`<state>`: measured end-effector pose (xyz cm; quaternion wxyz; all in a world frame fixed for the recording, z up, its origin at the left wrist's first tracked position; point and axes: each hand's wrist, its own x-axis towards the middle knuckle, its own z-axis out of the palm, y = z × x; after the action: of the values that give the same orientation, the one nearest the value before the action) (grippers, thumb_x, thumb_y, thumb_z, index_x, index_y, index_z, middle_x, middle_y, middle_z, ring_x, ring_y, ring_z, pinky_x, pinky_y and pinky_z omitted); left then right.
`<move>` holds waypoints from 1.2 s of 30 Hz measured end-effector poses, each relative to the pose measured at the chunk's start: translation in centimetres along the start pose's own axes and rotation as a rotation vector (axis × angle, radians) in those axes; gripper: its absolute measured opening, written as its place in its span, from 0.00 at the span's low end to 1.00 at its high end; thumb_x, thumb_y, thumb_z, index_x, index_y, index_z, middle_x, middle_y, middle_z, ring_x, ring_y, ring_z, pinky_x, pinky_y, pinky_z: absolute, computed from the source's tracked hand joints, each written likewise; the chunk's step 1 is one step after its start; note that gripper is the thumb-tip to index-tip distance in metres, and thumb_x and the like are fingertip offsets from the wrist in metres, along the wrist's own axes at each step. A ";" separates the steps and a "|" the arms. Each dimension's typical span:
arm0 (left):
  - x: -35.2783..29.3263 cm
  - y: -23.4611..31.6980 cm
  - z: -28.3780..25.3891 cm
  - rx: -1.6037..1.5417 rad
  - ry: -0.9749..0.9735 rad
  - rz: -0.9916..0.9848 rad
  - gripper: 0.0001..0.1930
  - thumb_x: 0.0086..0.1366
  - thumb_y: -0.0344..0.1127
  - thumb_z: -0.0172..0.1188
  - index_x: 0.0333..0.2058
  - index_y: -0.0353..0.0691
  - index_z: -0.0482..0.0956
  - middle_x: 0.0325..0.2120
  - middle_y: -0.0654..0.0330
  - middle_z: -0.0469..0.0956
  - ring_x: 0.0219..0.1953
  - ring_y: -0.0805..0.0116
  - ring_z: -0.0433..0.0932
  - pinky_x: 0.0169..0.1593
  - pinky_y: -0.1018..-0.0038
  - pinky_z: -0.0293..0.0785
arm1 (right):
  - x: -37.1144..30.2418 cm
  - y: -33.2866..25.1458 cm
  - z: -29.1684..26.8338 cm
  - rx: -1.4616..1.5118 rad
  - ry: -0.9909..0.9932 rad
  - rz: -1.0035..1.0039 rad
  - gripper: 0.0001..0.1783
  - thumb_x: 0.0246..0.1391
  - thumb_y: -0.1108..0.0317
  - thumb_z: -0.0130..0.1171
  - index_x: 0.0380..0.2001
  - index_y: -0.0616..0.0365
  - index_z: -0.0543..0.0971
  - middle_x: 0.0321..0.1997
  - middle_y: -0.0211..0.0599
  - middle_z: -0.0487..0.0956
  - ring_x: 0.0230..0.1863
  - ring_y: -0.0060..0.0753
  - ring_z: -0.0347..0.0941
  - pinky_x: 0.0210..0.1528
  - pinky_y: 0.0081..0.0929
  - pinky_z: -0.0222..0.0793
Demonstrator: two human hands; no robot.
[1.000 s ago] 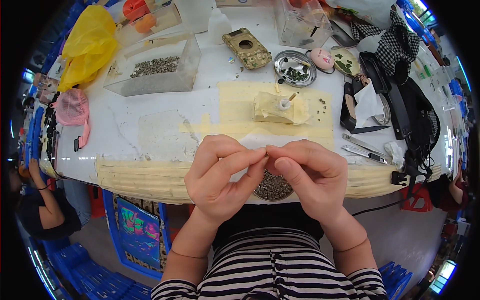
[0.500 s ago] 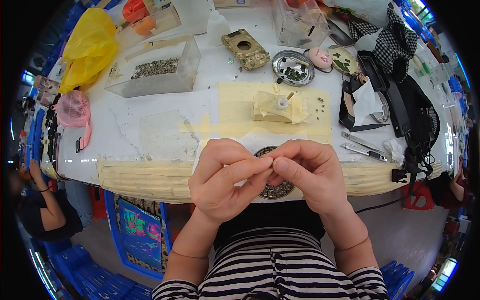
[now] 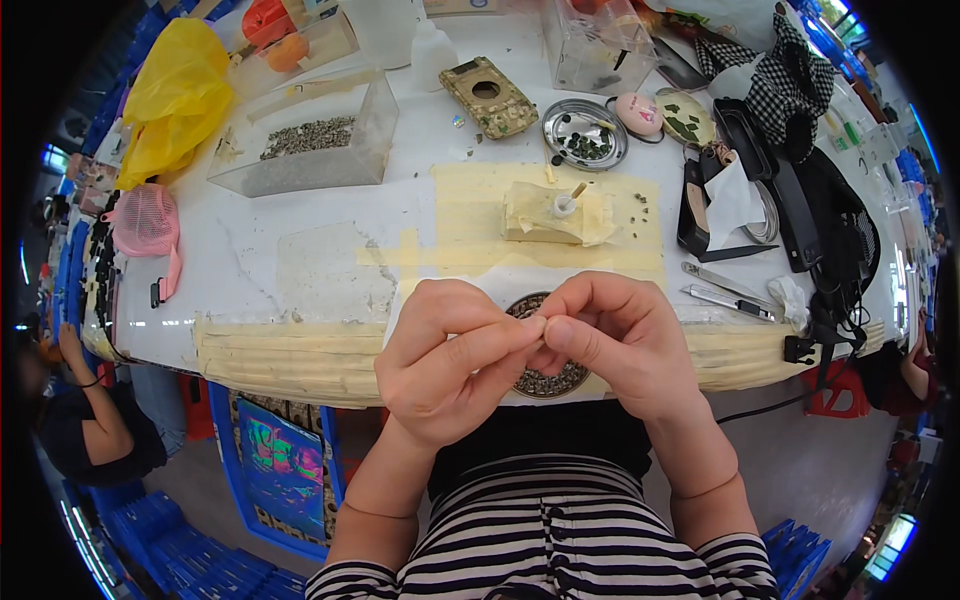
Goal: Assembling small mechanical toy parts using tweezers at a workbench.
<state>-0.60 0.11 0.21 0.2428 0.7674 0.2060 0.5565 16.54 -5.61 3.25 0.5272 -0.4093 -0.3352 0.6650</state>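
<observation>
My left hand and my right hand meet at the fingertips near the table's front edge. Both are pinched closed, thumb against forefinger. Whatever small thing lies between the tips is too tiny and covered to name. Below them sits a round dish full of small grey-brown bits, resting on white paper and partly hidden by my hands. Just beyond stands a block wrapped in cream tape, with a small white pot on top and a thin stick standing in it.
A clear bin of grey chips is at the far left, by a yellow plastic bag. Behind the block lie a camouflage-patterned box and a metal dish with dark green pieces. A utility knife and tweezers lie at right.
Almost nothing differs. My hands stay pinched together over the dish, with only a slight shift of the fingers.
</observation>
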 end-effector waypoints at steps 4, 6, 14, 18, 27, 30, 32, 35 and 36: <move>0.2 0.0 0.2 0.047 0.000 0.011 0.16 0.43 0.19 0.71 0.34 0.35 0.85 0.27 0.62 0.77 0.28 0.66 0.74 0.32 0.73 0.70 | 0.0 0.4 0.1 -0.076 0.065 -0.086 0.07 0.59 0.73 0.63 0.36 0.67 0.79 0.32 0.31 0.81 0.33 0.18 0.77 0.37 0.16 0.74; 0.2 0.0 0.3 0.089 0.000 0.024 0.15 0.43 0.19 0.71 0.34 0.34 0.84 0.27 0.61 0.77 0.28 0.65 0.73 0.31 0.73 0.70 | -0.1 0.5 0.3 -0.146 0.111 -0.131 0.07 0.58 0.73 0.63 0.35 0.67 0.79 0.31 0.31 0.81 0.32 0.17 0.77 0.36 0.16 0.74; 0.1 0.0 0.7 0.168 0.001 0.034 0.15 0.44 0.18 0.71 0.33 0.35 0.84 0.26 0.61 0.76 0.28 0.65 0.73 0.30 0.73 0.70 | 0.0 1.3 0.2 -0.449 0.195 -0.374 0.06 0.58 0.74 0.63 0.35 0.67 0.79 0.31 0.33 0.82 0.31 0.17 0.77 0.37 0.16 0.75; 0.3 0.0 0.7 0.089 -0.002 -0.035 0.14 0.45 0.18 0.71 0.34 0.36 0.84 0.26 0.61 0.76 0.28 0.66 0.74 0.30 0.74 0.69 | -0.1 0.9 0.3 -0.197 0.161 -0.194 0.07 0.59 0.73 0.62 0.36 0.67 0.79 0.32 0.33 0.81 0.32 0.19 0.78 0.38 0.17 0.76; 0.2 -0.1 0.4 -0.023 -0.003 -0.108 0.14 0.47 0.18 0.70 0.34 0.36 0.84 0.26 0.61 0.76 0.28 0.67 0.74 0.31 0.75 0.69 | 0.2 0.4 -0.1 -0.074 0.091 -0.089 0.07 0.62 0.71 0.59 0.37 0.67 0.78 0.31 0.36 0.81 0.32 0.23 0.79 0.36 0.18 0.77; 0.2 -0.1 0.3 -0.107 -0.014 -0.170 0.13 0.49 0.18 0.69 0.35 0.35 0.84 0.27 0.60 0.76 0.29 0.68 0.74 0.32 0.76 0.69 | 0.1 0.2 -0.1 -0.062 0.072 -0.088 0.07 0.61 0.71 0.59 0.37 0.67 0.78 0.31 0.35 0.81 0.33 0.21 0.79 0.37 0.17 0.76; 0.1 -0.1 0.1 -0.195 -0.021 -0.254 0.12 0.50 0.18 0.69 0.35 0.35 0.84 0.27 0.60 0.76 0.30 0.69 0.74 0.34 0.76 0.69 | 0.0 0.1 -0.2 -0.067 0.066 -0.108 0.08 0.61 0.72 0.60 0.37 0.67 0.79 0.33 0.34 0.81 0.34 0.19 0.79 0.38 0.17 0.76; -0.1 -0.2 -0.2 -0.356 -0.021 -0.361 0.10 0.52 0.17 0.67 0.35 0.33 0.83 0.28 0.59 0.76 0.31 0.70 0.74 0.36 0.77 0.69 | -0.4 0.0 -0.1 -0.168 0.128 -0.191 0.07 0.59 0.73 0.62 0.36 0.67 0.79 0.33 0.33 0.81 0.33 0.19 0.78 0.37 0.17 0.75; -0.1 -0.2 -0.2 -0.382 -0.014 -0.378 0.10 0.52 0.17 0.67 0.34 0.33 0.83 0.28 0.59 0.76 0.31 0.70 0.74 0.36 0.77 0.68 | -0.5 0.0 -0.1 -0.235 0.171 -0.235 0.06 0.58 0.74 0.62 0.36 0.67 0.79 0.32 0.33 0.82 0.33 0.19 0.78 0.37 0.18 0.75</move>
<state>-0.82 0.22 0.05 0.4842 0.6593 0.2351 0.5249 16.68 -6.13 3.32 0.5765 -0.4811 -0.4100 0.5177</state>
